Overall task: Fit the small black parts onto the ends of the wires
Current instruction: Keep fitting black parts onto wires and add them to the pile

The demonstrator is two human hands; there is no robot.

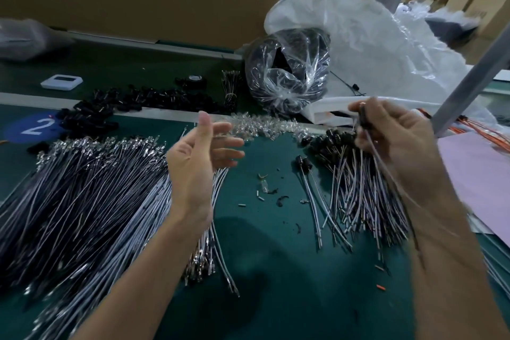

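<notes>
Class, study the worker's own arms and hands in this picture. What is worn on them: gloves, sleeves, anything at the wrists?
Nothing is worn. The left hand and right hand are bare, with no gloves. The left forearm and right forearm are uncovered to the picture's edge, so no sleeves show. No watch, band or marking shows at either wrist.

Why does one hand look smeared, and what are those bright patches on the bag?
Head view: the right hand and the wire it grips are motion-blurred, the left hand sharper; light glares off the clear plastic bag; a soft shadow darkens the green mat.
</notes>
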